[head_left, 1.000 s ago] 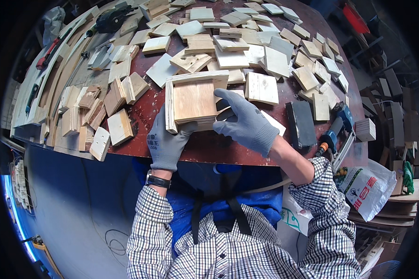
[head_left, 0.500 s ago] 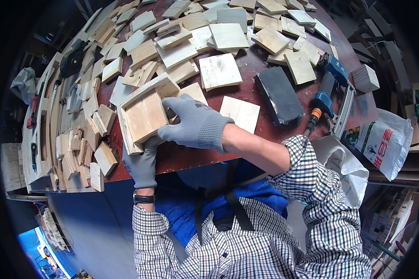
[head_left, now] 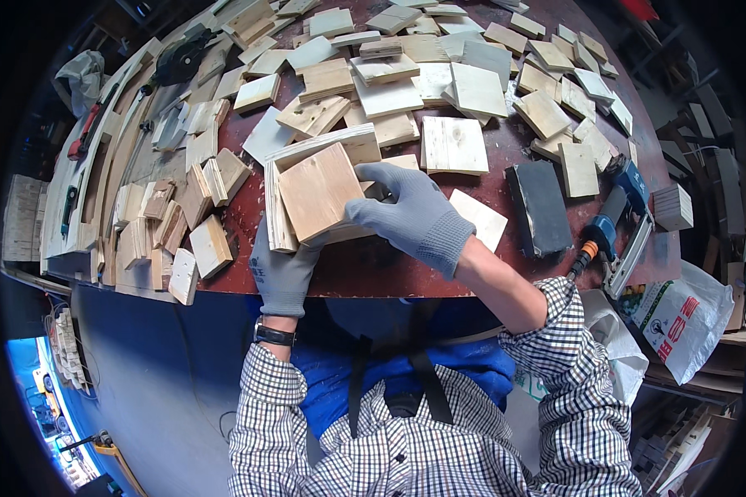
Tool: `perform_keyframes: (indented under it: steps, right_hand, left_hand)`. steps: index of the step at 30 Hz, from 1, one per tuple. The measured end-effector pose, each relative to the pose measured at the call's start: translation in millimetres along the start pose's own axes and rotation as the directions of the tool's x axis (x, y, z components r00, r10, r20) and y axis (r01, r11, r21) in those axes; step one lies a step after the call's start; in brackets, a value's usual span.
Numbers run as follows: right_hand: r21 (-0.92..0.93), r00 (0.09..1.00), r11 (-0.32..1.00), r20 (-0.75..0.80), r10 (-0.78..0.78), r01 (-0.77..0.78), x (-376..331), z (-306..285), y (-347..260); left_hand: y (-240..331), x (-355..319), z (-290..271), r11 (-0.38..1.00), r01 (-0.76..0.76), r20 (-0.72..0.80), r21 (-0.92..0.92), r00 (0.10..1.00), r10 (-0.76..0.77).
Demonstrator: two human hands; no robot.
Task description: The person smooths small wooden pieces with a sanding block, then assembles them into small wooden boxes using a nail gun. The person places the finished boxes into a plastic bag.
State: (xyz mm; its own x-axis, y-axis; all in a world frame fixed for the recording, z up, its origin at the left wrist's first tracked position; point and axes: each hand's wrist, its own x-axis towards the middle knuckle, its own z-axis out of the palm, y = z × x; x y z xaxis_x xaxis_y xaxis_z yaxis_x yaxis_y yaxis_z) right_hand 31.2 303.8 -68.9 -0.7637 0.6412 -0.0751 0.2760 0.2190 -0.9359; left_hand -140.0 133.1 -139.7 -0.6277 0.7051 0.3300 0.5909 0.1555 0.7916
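A square wooden block (head_left: 319, 192) with a smooth tan face sits tilted against a corner of plywood strips (head_left: 275, 211), which run along its left and far sides. From below, my gloved left hand (head_left: 283, 269) grips the plywood corner; most of its fingers are hidden behind the wood. My gloved right hand (head_left: 414, 211) is closed on the block's right edge, thumb toward me and fingers on the far side. Both hands wear grey knitted gloves. Just beyond my right hand lies a pale square wooden piece (head_left: 478, 220), flat on the red table.
Many loose wooden pieces (head_left: 389, 95) cover the far part of the red table (head_left: 373, 277). To the right are a black rectangular block (head_left: 540, 207) and a blue-and-black nail gun (head_left: 613, 219) with a hose. Small wood offcuts (head_left: 211, 247) crowd the left side.
The tan block, earlier down within the plywood strips, is now raised and turned askew at their corner. My right hand has shifted with it, and the whole view has swung slightly left.
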Motion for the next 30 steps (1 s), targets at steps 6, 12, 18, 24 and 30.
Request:
perform_keyframes:
  steps: [6, 12, 18, 24, 30]
  right_hand:
    - [0.241, 0.979, 0.954, 0.137, 0.151, -0.18, 0.9, -23.4, -27.7]
    - [0.106, 0.971, 0.981, 0.196, 0.138, -0.161, 19.4, -38.3, -33.5]
    - [0.204, 0.982, 0.97, 0.158, 0.103, -0.135, 13.1, -43.9, -39.5]
    - [0.607, 0.945, 0.731, 0.28, 0.171, -0.312, 0.2, -47.1, -29.8]
    - [0.656, 0.904, 0.622, 0.299, 0.306, -0.428, -28.3, -28.5, -25.9]
  left_hand:
    - [2.5, 1.3, 2.1, 0.999, -0.002, -0.005, 0.052, 1.0, 0.002]
    - [9.3, 3.1, 0.5, 0.997, -0.016, 0.012, 0.08, 1.0, 0.015]
    - [8.1, 5.4, 1.4, 0.987, -0.098, -0.017, 0.126, 0.995, 0.101]
    - [3.3, 3.5, 4.4, 0.972, -0.152, -0.056, 0.178, 0.985, 0.164]
    - [0.0, 0.9, 4.6, 0.971, -0.131, -0.087, 0.201, 0.985, 0.151]
